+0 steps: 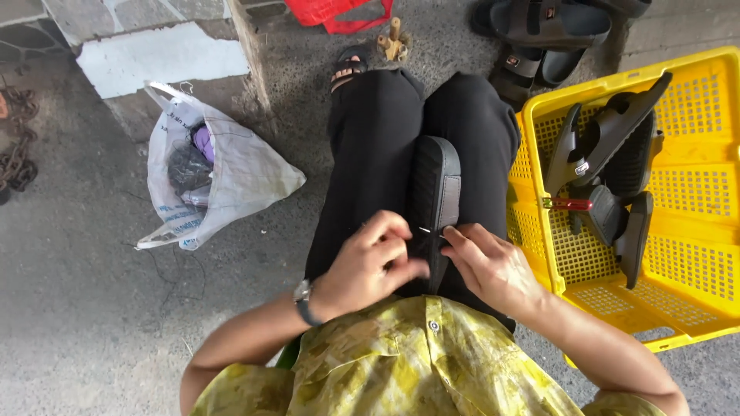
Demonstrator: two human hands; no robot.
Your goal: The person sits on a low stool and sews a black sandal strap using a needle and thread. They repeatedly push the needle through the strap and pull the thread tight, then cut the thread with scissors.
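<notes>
even, soft daylight w/ faint shadows, sharp focus, slight wide-angle bend at edges

Two hands (370,262), one sandal (434,192) on the lap, one yellow crate (694,293), one white bag (231,173), one red-handled tool (566,204)

Black sandal (434,181) on black trousers (370,154); yellow perforated crate (694,254); white bag (239,173) — mottled yellow-green shirt (401,362).
</notes>
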